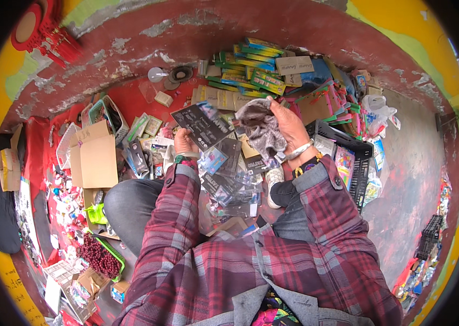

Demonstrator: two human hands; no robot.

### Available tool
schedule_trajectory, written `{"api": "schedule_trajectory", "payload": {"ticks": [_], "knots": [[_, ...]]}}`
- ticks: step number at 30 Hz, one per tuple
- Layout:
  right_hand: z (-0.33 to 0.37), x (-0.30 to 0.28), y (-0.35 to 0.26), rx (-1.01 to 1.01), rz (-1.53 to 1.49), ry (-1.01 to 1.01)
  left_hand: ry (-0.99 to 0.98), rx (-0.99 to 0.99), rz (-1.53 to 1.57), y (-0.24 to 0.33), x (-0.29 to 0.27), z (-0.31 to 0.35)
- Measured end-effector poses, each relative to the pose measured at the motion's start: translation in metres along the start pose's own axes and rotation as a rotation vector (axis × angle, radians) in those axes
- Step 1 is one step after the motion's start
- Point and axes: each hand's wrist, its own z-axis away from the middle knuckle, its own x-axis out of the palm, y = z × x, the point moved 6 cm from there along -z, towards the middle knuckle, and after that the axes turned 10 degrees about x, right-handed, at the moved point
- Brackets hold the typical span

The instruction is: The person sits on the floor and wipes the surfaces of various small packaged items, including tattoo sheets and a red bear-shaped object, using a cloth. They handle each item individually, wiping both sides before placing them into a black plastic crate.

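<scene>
The dark flat package [203,126] sits raised in front of the person's chest, above the heap of similar sleeved packs [228,179] spread over the lap and the floor. It looks like a thin card in a glossy plastic sleeve — probably light, fairly stiff across its face but easy to crease, and slick where the film catches the light. Its lower edge, where the card backs the film, is the likely safe place to pinch it; a grip on the middle of the face would probably bow it.

The grey cloth [260,128] is held just to the right of the package, its edge close to or touching the package's corner — which of the two I cannot tell. It appears soft, limp and light, bunched into folds, so it should take any grip and will not slip.

The left hand [184,142] is closed on the package's lower left edge, fingers curled behind it and thumb apparently in front. The right hand [290,126] is closed around the cloth from the right side, fingers wrapped over the top of the bunch.

Further out lie a brown cardboard box [97,157] to the left, a black plastic crate [355,157] to the right, and stacked green and yellow packs [251,68] against the red wall [131,32].
</scene>
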Motion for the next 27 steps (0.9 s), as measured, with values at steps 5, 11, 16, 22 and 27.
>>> {"api": "schedule_trajectory", "payload": {"ticks": [5,11,16,22,27], "knots": [[0.013,-0.034,-0.054,-0.338,0.19,0.15,-0.357,-0.082,0.033,0.077,0.144,0.07],[0.024,-0.011,-0.039,0.017,0.258,-0.089,-0.616,-0.226,-0.183,0.14,0.201,0.111],[0.025,0.009,-0.021,0.098,0.331,-0.237,-0.699,-0.378,-0.081,0.153,0.203,0.126],[0.025,0.036,-0.013,0.098,-0.314,-0.322,-0.742,-0.165,0.429,0.147,0.228,0.132],[0.005,0.036,0.013,0.136,-0.302,-0.242,-0.645,-0.094,0.357,0.127,0.225,0.12]]}}
